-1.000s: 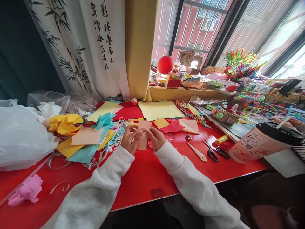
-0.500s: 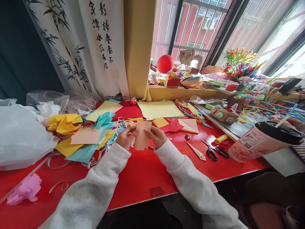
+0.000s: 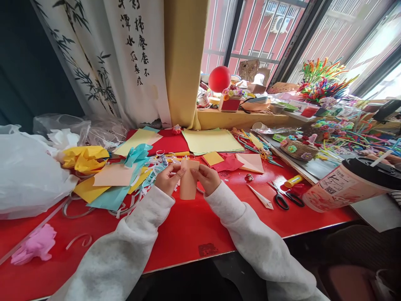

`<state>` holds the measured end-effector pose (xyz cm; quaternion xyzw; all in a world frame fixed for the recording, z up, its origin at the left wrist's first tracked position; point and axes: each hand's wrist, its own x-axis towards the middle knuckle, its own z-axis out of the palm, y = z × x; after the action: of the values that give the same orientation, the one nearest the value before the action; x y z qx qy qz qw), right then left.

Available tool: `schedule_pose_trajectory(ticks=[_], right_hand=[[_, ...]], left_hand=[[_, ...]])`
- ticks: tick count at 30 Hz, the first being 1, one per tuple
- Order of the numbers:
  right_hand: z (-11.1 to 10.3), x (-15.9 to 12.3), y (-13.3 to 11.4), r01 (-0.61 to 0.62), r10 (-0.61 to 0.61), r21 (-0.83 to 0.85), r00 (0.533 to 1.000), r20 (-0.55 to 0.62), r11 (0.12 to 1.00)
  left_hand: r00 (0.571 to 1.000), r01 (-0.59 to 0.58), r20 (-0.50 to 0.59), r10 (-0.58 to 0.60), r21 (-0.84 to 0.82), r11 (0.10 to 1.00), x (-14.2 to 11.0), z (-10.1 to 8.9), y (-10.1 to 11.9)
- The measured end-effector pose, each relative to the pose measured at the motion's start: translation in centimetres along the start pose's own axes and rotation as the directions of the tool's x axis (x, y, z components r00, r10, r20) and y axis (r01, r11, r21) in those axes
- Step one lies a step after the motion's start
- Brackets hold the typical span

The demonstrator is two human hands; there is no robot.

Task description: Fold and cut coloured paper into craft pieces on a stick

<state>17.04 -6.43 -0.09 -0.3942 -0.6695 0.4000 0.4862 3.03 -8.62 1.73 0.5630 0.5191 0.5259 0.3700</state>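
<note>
A narrow folded piece of peach paper (image 3: 188,186) is held upright between both hands, a little above the red table (image 3: 184,238). My left hand (image 3: 169,179) pinches its left edge near the top. Gripping the right edge at about the same height is my right hand (image 3: 207,177), thumb toward me. Behind the hands lie a yellow paper square (image 3: 213,158), crumpled red paper (image 3: 228,164) and folded peach paper sheets (image 3: 251,161). A folded white paper cone (image 3: 260,197) and scissors (image 3: 284,196) rest to the right of my right hand.
A peach cup with a black lid (image 3: 340,186) stands tilted in view at right, near a yellow glue stick (image 3: 293,181). Left are a white plastic bag (image 3: 31,175), teal and yellow papers (image 3: 109,200) and a pink crumpled paper (image 3: 36,244). Yellow sheets (image 3: 209,141) lie at the back.
The peach paper's lower part now looks like one narrower strip; half a second ago two overlapping layers showed. Both hands keep their pinch. The view has shifted slightly.
</note>
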Motion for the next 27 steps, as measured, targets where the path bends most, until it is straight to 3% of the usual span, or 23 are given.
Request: schedule_pose_trajectory(ticks=[5, 16, 27], right_hand=[[-0.01, -0.14, -0.29, -0.005, 0.007, 0.028, 0.998, -0.061, 1.0], [0.01, -0.23, -0.4, -0.04, 0.044, 0.127, 0.999, -0.031, 0.991], [-0.33, -0.17, -0.41, -0.051, 0.045, -0.048, 0.992, -0.12, 0.998]], left_hand=[[0.999, -0.031, 0.022, 0.031, 0.009, 0.999, 0.03, 0.13, -0.42], [1.0, 0.004, -0.002, -0.004, -0.017, 1.0, 0.03, 0.2, -0.76], [0.999, 0.013, -0.034, -0.012, 0.015, 1.0, -0.06, 0.34, -0.73]])
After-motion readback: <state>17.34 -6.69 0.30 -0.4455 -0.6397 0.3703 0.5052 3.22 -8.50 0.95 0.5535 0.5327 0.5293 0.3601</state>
